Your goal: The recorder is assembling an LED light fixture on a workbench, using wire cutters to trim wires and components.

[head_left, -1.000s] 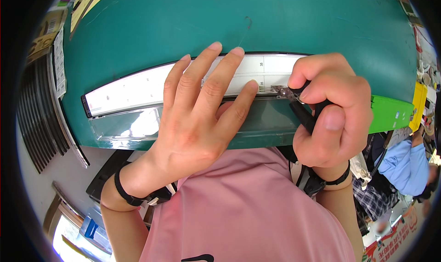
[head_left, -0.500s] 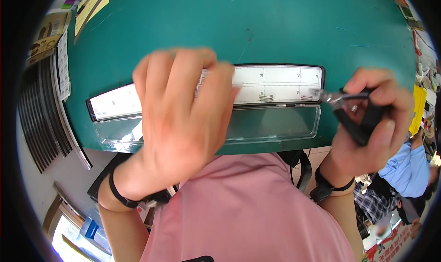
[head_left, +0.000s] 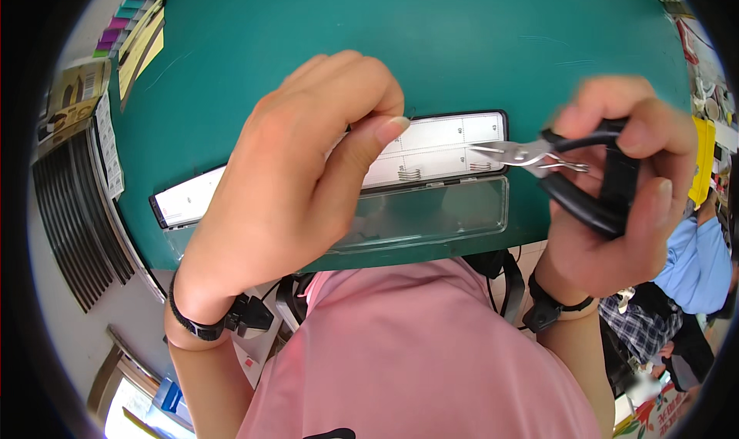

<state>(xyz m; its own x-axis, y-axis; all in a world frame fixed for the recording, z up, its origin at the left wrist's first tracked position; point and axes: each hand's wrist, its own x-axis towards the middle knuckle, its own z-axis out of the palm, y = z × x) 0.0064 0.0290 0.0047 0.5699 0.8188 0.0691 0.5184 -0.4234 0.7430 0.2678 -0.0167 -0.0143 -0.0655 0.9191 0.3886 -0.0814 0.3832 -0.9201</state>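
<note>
At 3 o'clock in the view, the right hand [head_left: 653, 208] is curled around pliers [head_left: 530, 154], handles spread, tips toward 9 o'clock over the narrow box [head_left: 202, 199]. The left hand [head_left: 292, 162], at 10 o'clock, has thumb and bent fingers near together; I cannot tell if they hold something. The step seems to be fine work with pliers, so the next move calls for light, exact control. The box lies on the green table [head_left: 446, 46], black-edged, white inside, with small curved pieces [head_left: 409, 175]; its clear lid [head_left: 439, 212] opens toward 6 o'clock.
</note>
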